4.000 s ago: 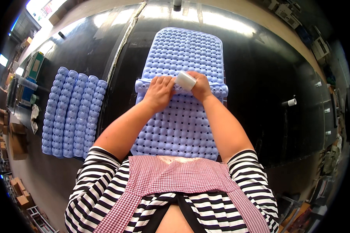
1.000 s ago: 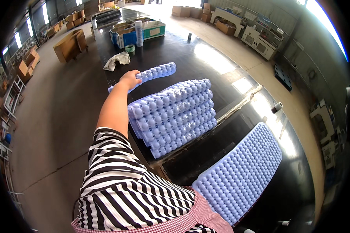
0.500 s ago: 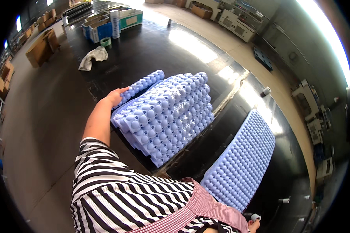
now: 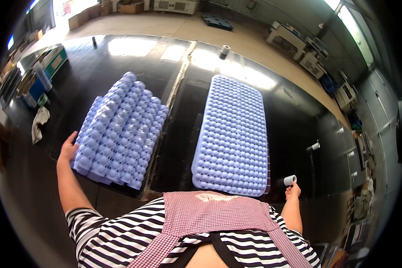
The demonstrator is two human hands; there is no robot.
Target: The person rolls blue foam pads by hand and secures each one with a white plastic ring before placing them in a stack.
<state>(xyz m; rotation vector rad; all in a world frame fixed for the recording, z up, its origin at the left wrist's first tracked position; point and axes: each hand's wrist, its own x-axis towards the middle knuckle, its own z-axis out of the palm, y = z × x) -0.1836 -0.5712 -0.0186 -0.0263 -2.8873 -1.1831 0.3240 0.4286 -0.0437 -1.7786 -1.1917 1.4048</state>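
Note:
A pile of light blue bubble-surfaced mats (image 4: 116,129), rolled or folded into long ridges, lies on the left of the black table. My left hand (image 4: 68,147) is against its left side near the front end, fingers spread along the outermost mat; part of the fingers is hidden. Flat to the right of the pile is another blue bubble mat (image 4: 233,138), perhaps with more beneath it. Beyond its near right corner, my right hand (image 4: 293,191) has its fingers closed at the rim of a small white roll (image 4: 290,180).
More small white rolls stand out from the table (image 4: 299,123), one at the far edge (image 4: 225,50) and one at right (image 4: 315,146). At far left are a crumpled cloth (image 4: 40,123), green tape (image 4: 43,99), a spray can (image 4: 42,76) and boxes (image 4: 54,61).
The view has swung right, so the pile now sits further left. The outermost mat at my left hand lies closer against the pile. My right hand remains at the white roll.

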